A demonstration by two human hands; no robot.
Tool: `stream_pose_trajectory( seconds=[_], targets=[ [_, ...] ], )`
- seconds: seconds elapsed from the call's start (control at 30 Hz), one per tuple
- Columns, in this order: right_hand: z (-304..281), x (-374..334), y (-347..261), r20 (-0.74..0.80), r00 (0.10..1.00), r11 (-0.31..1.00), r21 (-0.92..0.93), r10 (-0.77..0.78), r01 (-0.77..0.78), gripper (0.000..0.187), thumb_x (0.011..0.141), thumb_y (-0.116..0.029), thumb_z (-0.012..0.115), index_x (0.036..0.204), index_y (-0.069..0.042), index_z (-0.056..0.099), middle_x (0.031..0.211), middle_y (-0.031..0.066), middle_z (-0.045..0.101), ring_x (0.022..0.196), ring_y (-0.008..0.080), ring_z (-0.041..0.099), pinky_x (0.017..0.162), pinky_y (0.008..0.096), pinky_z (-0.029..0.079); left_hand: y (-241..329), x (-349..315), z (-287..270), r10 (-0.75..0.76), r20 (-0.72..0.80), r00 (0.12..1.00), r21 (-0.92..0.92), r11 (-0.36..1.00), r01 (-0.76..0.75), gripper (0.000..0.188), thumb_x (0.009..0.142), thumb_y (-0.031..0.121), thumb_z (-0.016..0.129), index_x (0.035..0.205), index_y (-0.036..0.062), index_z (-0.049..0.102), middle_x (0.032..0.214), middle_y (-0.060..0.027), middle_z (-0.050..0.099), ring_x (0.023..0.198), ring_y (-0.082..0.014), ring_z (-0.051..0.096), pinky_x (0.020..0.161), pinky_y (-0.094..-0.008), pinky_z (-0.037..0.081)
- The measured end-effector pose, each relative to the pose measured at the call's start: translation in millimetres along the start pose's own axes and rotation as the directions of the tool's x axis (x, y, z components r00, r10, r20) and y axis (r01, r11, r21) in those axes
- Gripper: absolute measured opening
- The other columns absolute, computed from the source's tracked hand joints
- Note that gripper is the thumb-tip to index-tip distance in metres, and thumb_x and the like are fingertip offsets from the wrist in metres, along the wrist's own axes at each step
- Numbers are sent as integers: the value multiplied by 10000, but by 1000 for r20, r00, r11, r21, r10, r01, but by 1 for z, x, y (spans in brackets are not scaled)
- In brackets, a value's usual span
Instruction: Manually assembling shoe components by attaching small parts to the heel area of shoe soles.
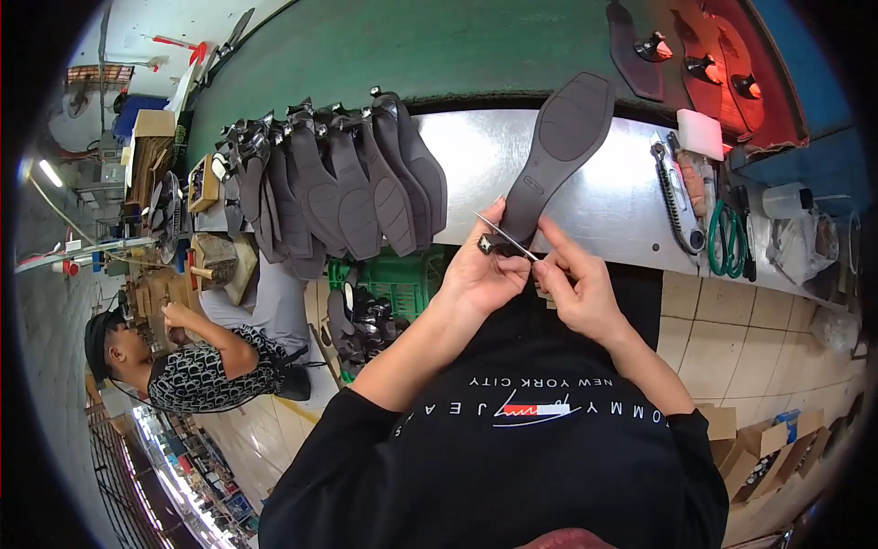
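My left hand (482,274) is closed around the heel end of a dark brown shoe sole (562,128), whose broad toe end points away and to the right. A small black heel (490,243) sticks out by my left fingers. Pinched in my right hand (583,291) is a thin metal blade (503,234), slanting across the heel end of the sole; I cannot make out its handle. Several matching dark soles with heels (352,197) lie overlapping in a row to the left of my hands.
A metal table (631,188) runs before me, with a green conveyor belt (439,46) beyond it. More soles (636,55) ride there under red light. A utility knife (675,197) and green-handled scissors (727,240) lie right. A green crate (393,284) stands below; a co-worker (210,361) sits left.
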State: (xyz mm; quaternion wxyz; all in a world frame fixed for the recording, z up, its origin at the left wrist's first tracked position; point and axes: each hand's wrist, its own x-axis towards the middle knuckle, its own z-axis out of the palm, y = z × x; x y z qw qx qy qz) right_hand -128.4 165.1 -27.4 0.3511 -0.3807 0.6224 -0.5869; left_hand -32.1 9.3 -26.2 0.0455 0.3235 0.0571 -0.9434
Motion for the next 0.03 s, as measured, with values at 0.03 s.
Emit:
stream_pose_trajectory(
  seconds=[0.03],
  targets=[
    [0,-2,2,0,996,984,-157,-89,88,686,914,-30,537,1516,-122,221,698,22,595,606,86,536,593,217,438,-1,-2,-5,3,54,999,4,1000,-3,200,896,290,657,1008,124,651,947,-38,685,868,-137,646,423,-180,411]
  ],
)
